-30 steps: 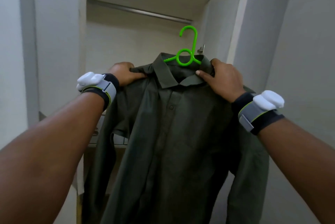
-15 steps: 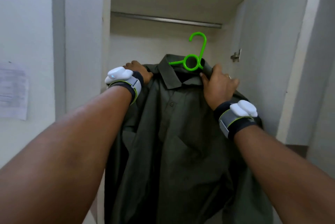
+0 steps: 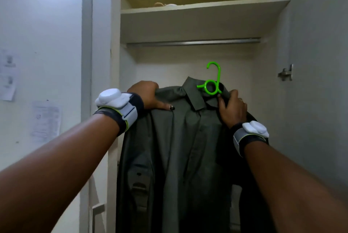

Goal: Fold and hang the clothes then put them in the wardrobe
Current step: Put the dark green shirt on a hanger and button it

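A dark olive collared shirt [image 3: 188, 148] hangs on a bright green plastic hanger [image 3: 212, 83], held up in front of the open wardrobe. My left hand [image 3: 148, 97] grips the shirt's left shoulder, thumb lying on the front. My right hand [image 3: 232, 108] grips the right shoulder beside the collar, just under the hanger's ring. The hanger's hook points up, well below the metal rail [image 3: 194, 42], touching nothing. The shirt's lower part runs out of view.
The wardrobe has a shelf [image 3: 203, 19] above the rail with small items on it. Its open door [image 3: 316, 82] stands at the right with a latch [image 3: 286, 73]. Papers [image 3: 45, 119] are stuck on the wall at the left.
The view has tilted up and the wardrobe is closer; shelf and rail now show fully. Both hands have carried the shirt and hanger forward into the opening, keeping their hold.
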`<action>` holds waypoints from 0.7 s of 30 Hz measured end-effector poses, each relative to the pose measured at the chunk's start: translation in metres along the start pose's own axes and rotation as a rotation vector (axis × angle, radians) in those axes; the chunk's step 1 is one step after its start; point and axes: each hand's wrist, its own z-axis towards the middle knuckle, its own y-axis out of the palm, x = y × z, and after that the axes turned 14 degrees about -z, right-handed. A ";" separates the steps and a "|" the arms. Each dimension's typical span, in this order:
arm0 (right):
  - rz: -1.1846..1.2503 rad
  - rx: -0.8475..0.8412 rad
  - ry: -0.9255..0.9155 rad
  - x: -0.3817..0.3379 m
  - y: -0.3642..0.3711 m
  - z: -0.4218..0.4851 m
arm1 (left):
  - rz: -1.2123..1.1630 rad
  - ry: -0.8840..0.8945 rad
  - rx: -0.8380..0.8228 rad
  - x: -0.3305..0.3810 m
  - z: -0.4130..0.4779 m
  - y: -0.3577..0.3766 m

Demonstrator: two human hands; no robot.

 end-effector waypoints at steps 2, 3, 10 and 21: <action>0.060 -0.034 -0.081 -0.006 0.025 0.018 | -0.020 -0.081 -0.081 -0.009 0.006 0.001; 0.086 -0.050 -0.126 -0.008 0.033 0.024 | -0.052 -0.121 -0.144 -0.013 0.005 0.001; 0.153 -0.039 -0.274 -0.022 0.079 0.090 | 0.237 -0.182 -0.285 -0.014 0.029 -0.012; 0.291 -0.321 -0.335 -0.065 0.159 0.152 | 0.365 -0.218 -0.035 -0.024 0.034 -0.024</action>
